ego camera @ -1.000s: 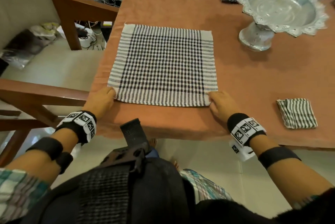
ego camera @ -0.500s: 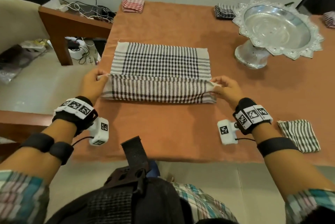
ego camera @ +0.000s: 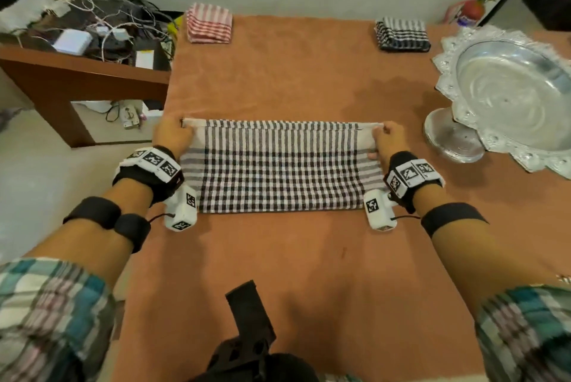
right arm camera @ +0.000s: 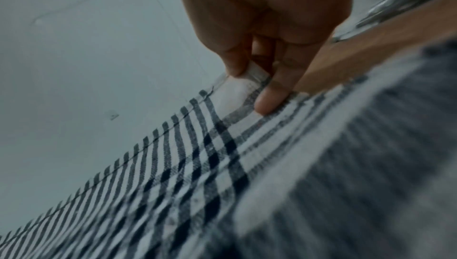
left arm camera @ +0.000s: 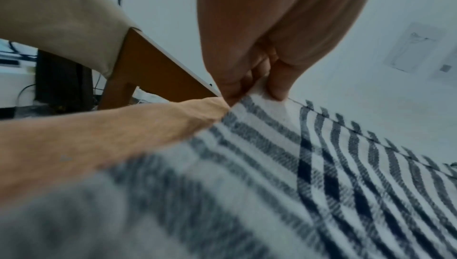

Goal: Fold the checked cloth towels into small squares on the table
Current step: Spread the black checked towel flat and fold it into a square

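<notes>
Lying folded in half on the orange-covered table [ego camera: 278,79], the black-and-white checked towel [ego camera: 279,171] made a wide band whose long axis ran left to right across the person's front, its doubled far edge pointing away from them. Each far corner was caught in a pinch: the left hand [ego camera: 171,136] had thumb and fingers [left arm camera: 279,85] nipped on the left corner, and the right hand [ego camera: 387,139] held the right corner the same way, fingertips [right arm camera: 270,100] pressed onto the cloth. Both hands stood at the band's short ends, equally near, so the next fold, I judged, would carry one end along that long axis to the other. Beyond lay a folded red-striped towel [ego camera: 209,22], a folded dark checked towel [ego camera: 402,34] and, to the right, a silver pedestal bowl [ego camera: 506,94].
</notes>
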